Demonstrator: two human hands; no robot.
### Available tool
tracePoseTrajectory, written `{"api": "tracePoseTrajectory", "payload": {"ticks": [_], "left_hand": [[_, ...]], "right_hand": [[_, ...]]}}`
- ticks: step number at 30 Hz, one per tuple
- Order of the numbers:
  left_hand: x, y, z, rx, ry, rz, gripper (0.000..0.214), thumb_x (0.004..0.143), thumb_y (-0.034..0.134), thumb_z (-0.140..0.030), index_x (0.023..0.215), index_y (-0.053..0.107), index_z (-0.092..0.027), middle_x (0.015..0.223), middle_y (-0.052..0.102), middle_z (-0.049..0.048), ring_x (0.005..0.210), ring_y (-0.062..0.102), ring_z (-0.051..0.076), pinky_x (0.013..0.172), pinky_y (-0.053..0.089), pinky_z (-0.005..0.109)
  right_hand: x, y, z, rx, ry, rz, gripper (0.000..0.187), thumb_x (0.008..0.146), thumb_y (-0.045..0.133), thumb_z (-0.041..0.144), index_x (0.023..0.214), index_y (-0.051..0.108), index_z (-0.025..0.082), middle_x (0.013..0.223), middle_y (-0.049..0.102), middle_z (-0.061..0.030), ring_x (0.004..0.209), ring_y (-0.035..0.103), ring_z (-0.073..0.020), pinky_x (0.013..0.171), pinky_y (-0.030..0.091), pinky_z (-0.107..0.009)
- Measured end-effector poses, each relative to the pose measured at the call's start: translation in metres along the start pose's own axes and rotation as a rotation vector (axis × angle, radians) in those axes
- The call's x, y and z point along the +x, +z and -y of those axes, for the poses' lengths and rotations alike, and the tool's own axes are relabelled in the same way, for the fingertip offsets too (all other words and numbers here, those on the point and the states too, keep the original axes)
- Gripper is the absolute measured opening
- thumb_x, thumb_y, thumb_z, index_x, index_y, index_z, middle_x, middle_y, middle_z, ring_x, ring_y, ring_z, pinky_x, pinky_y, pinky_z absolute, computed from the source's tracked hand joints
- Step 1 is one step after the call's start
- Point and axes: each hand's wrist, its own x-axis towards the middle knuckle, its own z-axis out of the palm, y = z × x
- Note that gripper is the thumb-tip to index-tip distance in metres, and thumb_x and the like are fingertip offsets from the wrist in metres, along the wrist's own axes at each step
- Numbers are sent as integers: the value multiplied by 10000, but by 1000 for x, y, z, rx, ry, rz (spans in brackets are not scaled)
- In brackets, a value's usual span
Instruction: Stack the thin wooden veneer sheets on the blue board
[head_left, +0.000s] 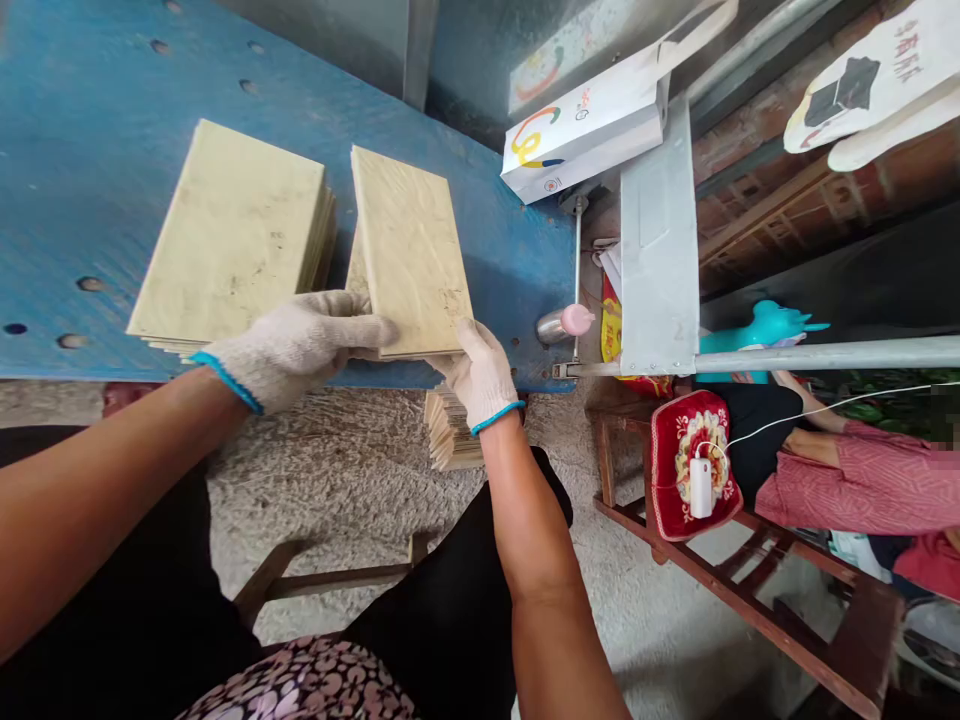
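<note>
Two gloved hands share one load: your left hand and right hand each pinch the near edge of the raised stack of sheets, centre frame, tilted over the blue table. With so little edge gripped, I judge sheets could fan and slide off. I count one resting stack upper left and one bundle below your right wrist.

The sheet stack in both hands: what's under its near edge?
Under the held stack, a fanned bundle of sheets shows below the right hand. The blue table hides the rest of it.
</note>
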Motion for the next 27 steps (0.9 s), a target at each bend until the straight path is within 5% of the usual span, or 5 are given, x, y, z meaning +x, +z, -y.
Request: {"api": "tracePoseTrajectory", "payload": {"ticks": [6, 13, 19, 27], "left_hand": [[-4, 3, -4, 6, 56, -69, 316, 653, 743, -298, 955, 683, -227, 902, 765, -19, 1071, 671, 253, 721, 567, 255], [-2, 2, 4, -124, 51, 52, 467, 726, 735, -290, 1180, 665, -210, 1098, 753, 13, 1124, 642, 268, 851, 571, 314], [-3, 6, 4, -89, 86, 22, 578, 726, 738, -324, 1282, 612, -229, 1018, 761, 24, 1189, 617, 317, 897, 578, 366], [-2, 9, 4, -115, 136, -28, 573, 680, 775, -323, 1228, 644, -219, 1020, 763, 28, 1195, 618, 338, 900, 592, 394]], "right_hand": [[-4, 2, 1, -7, -10, 31, 339, 724, 767, 428, 952, 627, 219, 999, 739, -10, 1049, 651, -248, 885, 608, -518], [-13, 3, 2, -68, -3, 114, 401, 702, 788, 471, 970, 636, 214, 1030, 726, -51, 1116, 639, -259, 817, 643, -434], [-17, 8, 1, -144, 15, 72, 389, 712, 769, 472, 974, 642, 214, 975, 727, -52, 1124, 640, -272, 850, 632, -449], [-17, 4, 0, -215, -7, 91, 430, 729, 761, 529, 1021, 647, 236, 1017, 732, -48, 1108, 648, -264, 842, 623, -451]]}}
